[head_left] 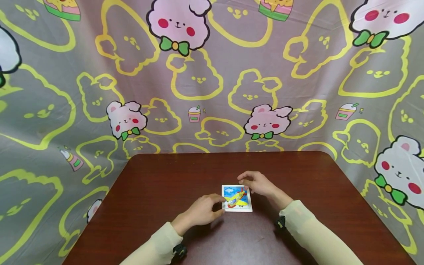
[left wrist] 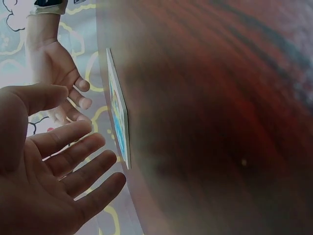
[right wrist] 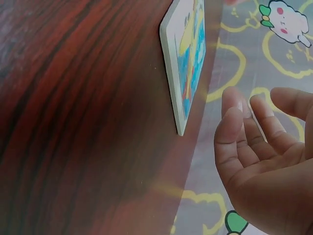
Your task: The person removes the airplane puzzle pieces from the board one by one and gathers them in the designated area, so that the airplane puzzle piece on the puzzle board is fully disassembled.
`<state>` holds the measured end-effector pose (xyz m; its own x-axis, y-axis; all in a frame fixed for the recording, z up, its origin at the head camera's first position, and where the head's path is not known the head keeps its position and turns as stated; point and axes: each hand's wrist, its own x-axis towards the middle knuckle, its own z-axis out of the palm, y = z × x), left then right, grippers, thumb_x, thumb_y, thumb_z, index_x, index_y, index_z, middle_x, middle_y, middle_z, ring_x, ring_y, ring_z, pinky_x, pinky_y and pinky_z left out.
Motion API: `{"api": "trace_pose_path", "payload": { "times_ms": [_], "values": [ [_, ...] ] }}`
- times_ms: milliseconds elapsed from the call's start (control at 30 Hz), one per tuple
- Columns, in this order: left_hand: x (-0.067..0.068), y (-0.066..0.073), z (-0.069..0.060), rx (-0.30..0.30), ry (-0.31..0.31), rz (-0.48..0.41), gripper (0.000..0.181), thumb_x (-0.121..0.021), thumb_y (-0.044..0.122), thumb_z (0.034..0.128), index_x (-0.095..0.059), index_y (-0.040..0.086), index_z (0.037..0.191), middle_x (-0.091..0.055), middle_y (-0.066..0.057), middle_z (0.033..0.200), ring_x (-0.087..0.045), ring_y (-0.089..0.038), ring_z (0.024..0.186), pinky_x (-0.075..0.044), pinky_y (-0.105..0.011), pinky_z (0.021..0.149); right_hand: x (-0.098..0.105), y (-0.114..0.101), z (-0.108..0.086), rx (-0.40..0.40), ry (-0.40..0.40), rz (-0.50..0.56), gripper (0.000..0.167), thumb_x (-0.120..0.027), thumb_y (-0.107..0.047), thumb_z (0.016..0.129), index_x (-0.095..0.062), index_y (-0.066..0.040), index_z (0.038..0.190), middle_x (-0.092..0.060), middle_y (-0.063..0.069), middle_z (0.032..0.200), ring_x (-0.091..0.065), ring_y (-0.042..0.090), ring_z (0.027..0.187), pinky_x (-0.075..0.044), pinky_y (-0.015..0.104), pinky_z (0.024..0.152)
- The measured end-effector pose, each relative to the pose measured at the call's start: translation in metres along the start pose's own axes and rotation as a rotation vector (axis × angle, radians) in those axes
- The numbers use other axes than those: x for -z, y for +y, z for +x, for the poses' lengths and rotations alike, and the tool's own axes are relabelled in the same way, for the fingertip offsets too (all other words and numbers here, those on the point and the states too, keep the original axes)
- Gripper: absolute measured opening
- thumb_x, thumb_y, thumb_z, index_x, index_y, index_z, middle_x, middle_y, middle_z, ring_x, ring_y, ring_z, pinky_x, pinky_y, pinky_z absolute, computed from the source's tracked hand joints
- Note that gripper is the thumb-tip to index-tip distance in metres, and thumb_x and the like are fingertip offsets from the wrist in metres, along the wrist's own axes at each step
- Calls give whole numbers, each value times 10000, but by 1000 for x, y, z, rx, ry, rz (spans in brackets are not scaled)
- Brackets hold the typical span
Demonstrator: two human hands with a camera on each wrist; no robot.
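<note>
A thin square picture board (head_left: pixel 237 199) with a white border lies flat on the table, showing a yellow and red aeroplane on a blue sky. Beside its left edge is my left hand (head_left: pixel 203 210), fingers spread and relaxed. The left wrist view shows those fingers (left wrist: pixel 73 161) straight, with nothing in them. My right hand (head_left: pixel 260 183) hovers by the board's far right corner, fingers loosely bent. In the right wrist view a gap separates that hand (right wrist: pixel 266 161) from the board (right wrist: pixel 188 68), and nothing is held.
The dark reddish-brown wooden table (head_left: pixel 165 176) has rounded far corners. Behind it and along both sides hangs a grey curtain (head_left: pixel 218 62) printed with cartoon rabbits and yellow outlines. A small black device (head_left: pixel 180 250) sits on the left wrist, and another (head_left: pixel 281 222) on the right.
</note>
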<state>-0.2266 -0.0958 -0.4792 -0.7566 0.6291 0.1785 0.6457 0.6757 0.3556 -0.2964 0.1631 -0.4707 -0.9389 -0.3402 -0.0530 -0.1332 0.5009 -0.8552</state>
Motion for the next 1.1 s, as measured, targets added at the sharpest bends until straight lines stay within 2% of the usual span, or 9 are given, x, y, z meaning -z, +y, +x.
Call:
{"api": "trace_pose_path", "payload": {
  "times_ms": [333, 533, 700, 900, 1100],
  "values": [
    [-7, 5, 2, -4, -32, 10, 360, -695, 267, 907, -695, 84, 1218, -727, -36, 1173, -683, -174, 1096, -555, -352, 941, -9, 4, 7, -14, -21, 24, 276, -631, -189, 970, -676, -22, 1184, -714, 180, 1003, -681, 265, 803, -543, 377, 598],
    [-8, 8, 2, 14, -62, -1, 342, -687, 291, 924, -692, 121, 1221, -721, -2, 1175, -677, -136, 1090, -554, -327, 931, -13, 3, 10, -32, -35, 44, 284, -634, -215, 972, -678, -29, 1183, -707, 155, 1057, -673, 249, 821, -541, 355, 620],
    [-10, 9, 3, 10, -67, 1, 328, -679, 290, 928, -695, 144, 1221, -715, 8, 1197, -663, -136, 1129, -543, -336, 962, -17, 2, 12, -23, -39, 42, 268, -633, -198, 973, -679, -22, 1171, -714, 155, 1041, -681, 234, 796, -528, 333, 578],
    [-11, 11, 6, 8, -73, 57, 365, -673, 302, 926, -686, 135, 1250, -704, 2, 1246, -636, -170, 1205, -509, -358, 1031, -21, 3, 15, -7, -61, 41, 267, -620, -181, 978, -673, 0, 1166, -715, 172, 1002, -697, 220, 772, -523, 311, 553],
    [-12, 13, 10, 39, -109, 105, 448, -666, 335, 921, -656, 121, 1314, -669, -33, 1327, -604, -196, 1268, -501, -377, 1051, -25, 2, 18, 10, -68, 40, 235, -620, -151, 975, -684, 0, 1143, -721, 158, 1006, -707, 224, 754, -549, 343, 567]
  ]
}}
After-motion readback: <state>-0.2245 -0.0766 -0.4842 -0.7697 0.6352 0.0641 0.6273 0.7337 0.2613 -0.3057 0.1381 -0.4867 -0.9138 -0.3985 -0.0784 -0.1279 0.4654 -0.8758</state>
